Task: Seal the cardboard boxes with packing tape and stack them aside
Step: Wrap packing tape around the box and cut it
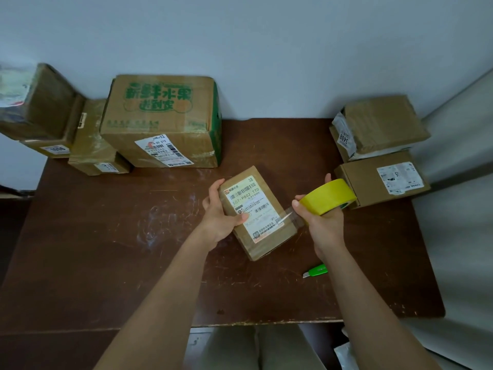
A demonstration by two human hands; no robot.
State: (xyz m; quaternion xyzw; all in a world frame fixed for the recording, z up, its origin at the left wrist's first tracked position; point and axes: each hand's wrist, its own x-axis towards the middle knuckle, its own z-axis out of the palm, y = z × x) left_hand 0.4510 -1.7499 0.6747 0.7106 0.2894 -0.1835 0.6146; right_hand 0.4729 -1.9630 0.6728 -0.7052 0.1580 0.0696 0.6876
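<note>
Two hands work mid-tabletop — the left hand (219, 209) clasps the small box (256, 212), the right hand (320, 217) grips the tape roll (328, 196), its strip stuck to the box. A cutter (315, 271) lies near the front edge; other boxes (160, 121) crowd both rear corners.

My dark brown table (106, 249), scuffed with pale scratches, stands against a plain pale wall (266, 49); soft, even light falls everywhere.
</note>
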